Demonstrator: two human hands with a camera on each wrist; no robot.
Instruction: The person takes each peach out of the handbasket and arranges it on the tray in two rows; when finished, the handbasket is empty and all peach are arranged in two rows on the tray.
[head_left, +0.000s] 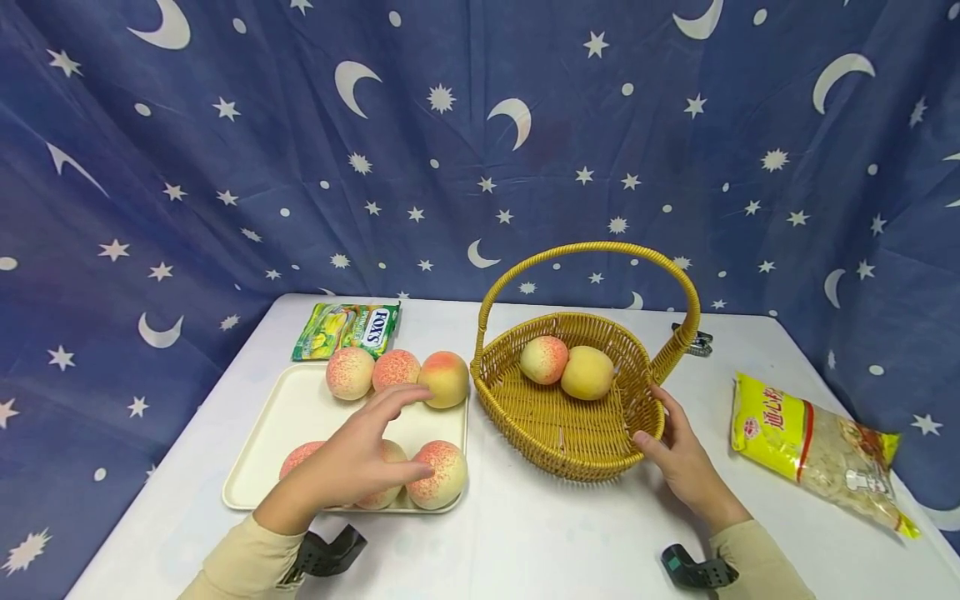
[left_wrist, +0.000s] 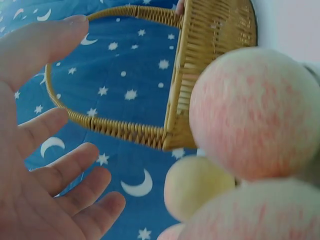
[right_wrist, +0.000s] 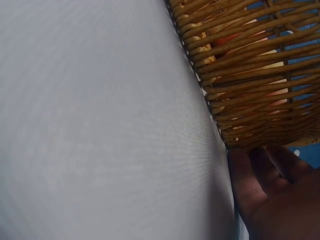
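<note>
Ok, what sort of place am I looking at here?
Probably a staged tabletop setup, perhaps for recording, rather than an ordinary kitchen: a dark blue moon-and-star curtain hangs behind a white table, and black devices sit at both wrists.

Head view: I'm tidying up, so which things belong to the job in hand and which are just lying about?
Likely the job:
- peaches
- tray
- basket, gripped by the right hand

Likely lying about:
- green packet
- yellow bag
- black item, unclear what

I can read "FOX'S" on the green packet [head_left: 347,332] and red "通心" on the yellow bag [head_left: 817,454]; smaller print is too blurred for me.
</note>
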